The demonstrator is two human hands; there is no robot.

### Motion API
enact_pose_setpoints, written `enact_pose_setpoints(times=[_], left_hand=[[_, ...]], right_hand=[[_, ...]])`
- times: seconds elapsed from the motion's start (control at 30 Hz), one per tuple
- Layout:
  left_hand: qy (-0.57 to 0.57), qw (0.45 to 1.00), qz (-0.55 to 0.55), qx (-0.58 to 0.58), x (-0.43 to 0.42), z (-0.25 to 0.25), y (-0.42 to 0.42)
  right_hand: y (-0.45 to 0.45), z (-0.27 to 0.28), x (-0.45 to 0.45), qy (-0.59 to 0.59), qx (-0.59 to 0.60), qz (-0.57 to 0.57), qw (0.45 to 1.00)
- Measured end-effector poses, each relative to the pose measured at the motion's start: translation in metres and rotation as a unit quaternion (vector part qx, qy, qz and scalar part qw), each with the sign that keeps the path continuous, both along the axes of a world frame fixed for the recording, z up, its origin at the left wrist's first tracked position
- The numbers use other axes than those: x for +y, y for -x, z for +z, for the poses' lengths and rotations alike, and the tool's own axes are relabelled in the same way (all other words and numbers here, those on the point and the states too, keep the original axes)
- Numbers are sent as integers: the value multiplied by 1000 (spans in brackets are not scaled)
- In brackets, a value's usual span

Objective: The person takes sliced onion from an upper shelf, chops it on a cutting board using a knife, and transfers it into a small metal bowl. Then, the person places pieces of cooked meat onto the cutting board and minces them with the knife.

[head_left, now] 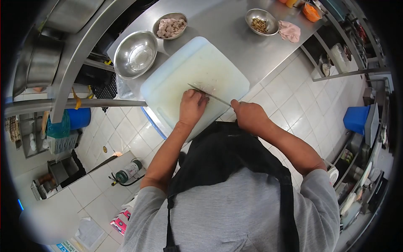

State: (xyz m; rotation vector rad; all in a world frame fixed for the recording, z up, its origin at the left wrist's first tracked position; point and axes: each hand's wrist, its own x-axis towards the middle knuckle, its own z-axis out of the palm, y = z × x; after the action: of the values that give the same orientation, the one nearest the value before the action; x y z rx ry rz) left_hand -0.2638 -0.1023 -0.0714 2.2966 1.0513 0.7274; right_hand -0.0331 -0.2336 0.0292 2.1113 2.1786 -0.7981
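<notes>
**A thin knife over a pale board**

We see a broad, milky board with rounded corners, its middle yellowed and scuffed, on a smooth steel worktop. Beyond it, a wide, shiny bowl sits beside a smaller metal bowl heaped with lumpy, pale pink pieces. Off to the right, another bowl holds coarse brown bits, near a crumpled pink cloth.

The left hand is over the board with its fingers bent close to the blade; we cannot tell whether they hold anything. The right hand has its fingers clenched around the knife's handle, mostly hiding it. A black apron overlaps the board's near edge, and the pots at far left run into the dark border.

The knife slants across the board, its grey blade long, narrow and tapering to a point beyond the left fingers. We cannot make out whether its edge touches the surface.
</notes>
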Motion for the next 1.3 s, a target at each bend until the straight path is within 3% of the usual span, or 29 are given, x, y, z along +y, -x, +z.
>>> enact_pose_setpoints(times=[0.43, 0.87, 1.13, 1.3], left_hand=[[-41, 996, 78, 24, -14, 10, 11], [-39, 998, 38, 9, -18, 2, 11], [-76, 996, 19, -48, -17, 9, 7], [-48, 997, 59, -20, -17, -2, 5]], right_hand=[[-1, 7, 1, -3, -1, 17, 1000], [-1, -8, -1, 13, 5, 27, 1000], [-2, 12, 5, 11, -5, 20, 1000], [0, 13, 2, 16, -9, 13, 1000]])
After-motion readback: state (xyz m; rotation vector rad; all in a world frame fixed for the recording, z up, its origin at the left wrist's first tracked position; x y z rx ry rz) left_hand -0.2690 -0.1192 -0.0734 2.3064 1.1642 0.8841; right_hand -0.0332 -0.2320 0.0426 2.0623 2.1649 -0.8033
